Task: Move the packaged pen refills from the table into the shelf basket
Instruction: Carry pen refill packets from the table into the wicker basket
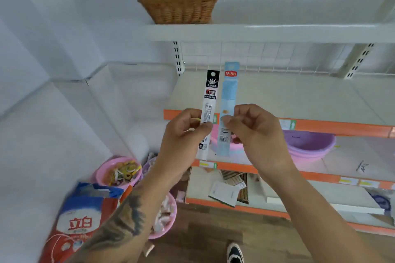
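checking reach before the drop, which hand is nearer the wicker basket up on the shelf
Left, slightly. The left hand sits almost straight below the wicker basket; the right hand is equally low but off to the basket's right.

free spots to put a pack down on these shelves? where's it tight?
Bare: the beige middle shelf behind both hands, and the white top shelf right of the brown wicker basket. Crowded: the lower shelf around the stacked purple plastic basins; floor left, pink tubs beside the detergent bag.

We could not see inside the basket at twelve o'clock. The shoe at six o'clock was cut off by the frame edge. Print on both refill packs stayed too blurred to read.
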Motion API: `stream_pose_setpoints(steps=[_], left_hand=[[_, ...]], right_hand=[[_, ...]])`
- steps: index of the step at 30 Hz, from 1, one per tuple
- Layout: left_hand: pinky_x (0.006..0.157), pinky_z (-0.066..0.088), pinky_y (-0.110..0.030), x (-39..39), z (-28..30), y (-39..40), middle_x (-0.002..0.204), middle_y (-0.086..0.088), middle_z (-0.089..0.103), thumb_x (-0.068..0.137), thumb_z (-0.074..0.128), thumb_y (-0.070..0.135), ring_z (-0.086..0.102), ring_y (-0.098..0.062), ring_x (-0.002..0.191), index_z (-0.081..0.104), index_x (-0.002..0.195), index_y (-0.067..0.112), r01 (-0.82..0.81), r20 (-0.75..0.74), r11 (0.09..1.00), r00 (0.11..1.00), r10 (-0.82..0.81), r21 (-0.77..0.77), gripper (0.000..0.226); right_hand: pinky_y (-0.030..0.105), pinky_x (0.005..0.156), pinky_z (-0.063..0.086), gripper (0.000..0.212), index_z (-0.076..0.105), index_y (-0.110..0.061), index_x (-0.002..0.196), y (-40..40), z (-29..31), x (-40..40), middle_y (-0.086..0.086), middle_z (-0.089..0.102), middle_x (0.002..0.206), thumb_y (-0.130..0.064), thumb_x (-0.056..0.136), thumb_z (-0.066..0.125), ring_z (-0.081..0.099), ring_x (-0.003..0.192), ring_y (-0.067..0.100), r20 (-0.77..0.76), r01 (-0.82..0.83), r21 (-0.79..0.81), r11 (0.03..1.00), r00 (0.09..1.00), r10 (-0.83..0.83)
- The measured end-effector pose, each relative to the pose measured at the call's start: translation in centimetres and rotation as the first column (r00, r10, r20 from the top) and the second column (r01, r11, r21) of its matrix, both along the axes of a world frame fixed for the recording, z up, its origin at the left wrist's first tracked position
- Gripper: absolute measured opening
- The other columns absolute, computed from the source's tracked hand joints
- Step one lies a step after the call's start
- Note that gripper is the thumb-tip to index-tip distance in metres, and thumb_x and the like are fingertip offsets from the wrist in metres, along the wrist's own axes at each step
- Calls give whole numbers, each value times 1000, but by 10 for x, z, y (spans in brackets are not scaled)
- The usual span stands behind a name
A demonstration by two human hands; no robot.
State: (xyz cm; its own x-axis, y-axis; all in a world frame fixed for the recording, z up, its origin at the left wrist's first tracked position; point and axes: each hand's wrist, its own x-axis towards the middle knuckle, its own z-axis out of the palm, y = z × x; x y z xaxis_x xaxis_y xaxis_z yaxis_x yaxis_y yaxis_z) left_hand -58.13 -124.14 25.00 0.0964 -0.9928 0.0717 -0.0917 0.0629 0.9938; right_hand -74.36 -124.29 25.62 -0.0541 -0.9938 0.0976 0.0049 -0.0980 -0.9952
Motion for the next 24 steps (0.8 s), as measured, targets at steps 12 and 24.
stream_pose_setpoints(steps=[12,24], left_hand=[[45,52,-42,-52,73,-94,79,-17,68,83,53,14,58,-32,51,63,101,5,-77,-207,971,978,29,-228,22],[40,37,-24,-39,97,-128,65,-16,58,88,64,20,46,-23,42,70,104,6,56,-360,939,914,-185,-339,22]], right_hand=[[28,56,48,7,69,-12,89,-119,83,-40,8,76,79,-9,96,71,61,67,19,68,-178,-241,954,978,199],[60,57,56,26,68,8,107,-154,108,-21,37,68,96,-14,95,64,61,57,47,283,-483,-256,837,791,543]])
